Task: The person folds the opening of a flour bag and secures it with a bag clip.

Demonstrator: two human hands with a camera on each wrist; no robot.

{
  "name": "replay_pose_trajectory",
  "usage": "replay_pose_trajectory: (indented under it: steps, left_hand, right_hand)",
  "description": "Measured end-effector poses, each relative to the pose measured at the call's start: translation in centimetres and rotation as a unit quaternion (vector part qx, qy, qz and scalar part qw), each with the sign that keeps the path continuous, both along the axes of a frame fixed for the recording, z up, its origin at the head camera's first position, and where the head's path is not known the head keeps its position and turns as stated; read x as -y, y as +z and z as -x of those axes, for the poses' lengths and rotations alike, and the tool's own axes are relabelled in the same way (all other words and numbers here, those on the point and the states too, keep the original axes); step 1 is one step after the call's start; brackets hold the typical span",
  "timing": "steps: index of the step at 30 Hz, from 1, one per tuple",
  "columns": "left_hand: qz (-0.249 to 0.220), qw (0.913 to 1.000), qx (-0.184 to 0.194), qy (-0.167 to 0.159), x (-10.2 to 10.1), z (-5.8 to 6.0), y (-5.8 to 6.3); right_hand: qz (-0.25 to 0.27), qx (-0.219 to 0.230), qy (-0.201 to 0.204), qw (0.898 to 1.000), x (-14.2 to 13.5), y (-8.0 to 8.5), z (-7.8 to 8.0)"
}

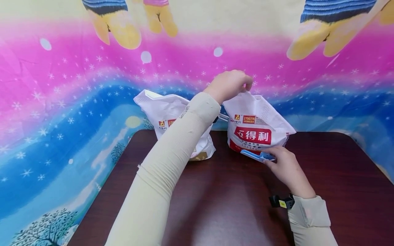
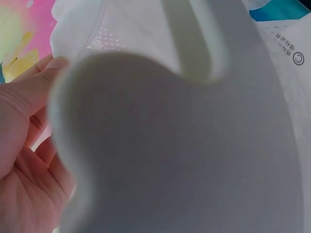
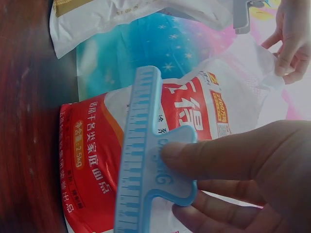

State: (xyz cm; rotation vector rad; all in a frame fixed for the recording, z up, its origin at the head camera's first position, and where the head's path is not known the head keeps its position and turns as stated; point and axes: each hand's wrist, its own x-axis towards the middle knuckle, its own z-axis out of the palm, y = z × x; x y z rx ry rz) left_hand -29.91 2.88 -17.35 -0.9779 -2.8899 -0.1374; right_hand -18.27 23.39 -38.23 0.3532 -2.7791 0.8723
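Two white flour bags stand side by side at the back of the table. My left hand (image 1: 231, 85) reaches across and pinches the top edge of the right flour bag (image 1: 253, 136), which has red labels. In the left wrist view its thumb and fingers grip the bag's white rim, while a blurred pale shape (image 2: 180, 145) fills the middle. Low in front of that same bag, my right hand (image 1: 286, 167) holds a light blue bag clip (image 3: 141, 141). Its thumb presses on the clip's handle, and the long ridged bar overlaps the bag in the right wrist view.
The left flour bag (image 1: 166, 111) is partly hidden behind my left forearm. A grey clip-like piece (image 3: 241, 17) shows near its top. Underneath is a dark brown table (image 1: 215, 212). A colourful printed cloth (image 1: 77, 102) hangs close behind the bags.
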Motion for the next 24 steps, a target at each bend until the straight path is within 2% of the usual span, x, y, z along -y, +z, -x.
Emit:
replay_pose_trajectory:
  steps: [7, 14, 19, 24]
  left_hand:
    - [0.002, 1.0000, -0.010, 0.000, 0.1, 0.0, -0.2]
    - [0.000, 0.9999, -0.013, 0.000, 0.2, 0.0, -0.1]
    - [-0.003, 1.0000, -0.009, -0.003, 0.3, 0.0, -0.3]
    - [0.000, 0.9999, -0.013, -0.004, 0.3, -0.1, -0.3]
  right_hand:
    - [0.030, -0.071, -0.013, 0.997, 0.1, 0.0, -0.5]
    - [0.076, -0.134, -0.034, 0.987, 0.4, 0.2, -0.9]
    - [0.103, -0.155, -0.040, 0.982, 0.4, 0.3, -1.1]
    - [0.103, -0.157, -0.046, 0.981, 0.4, 0.4, -1.2]
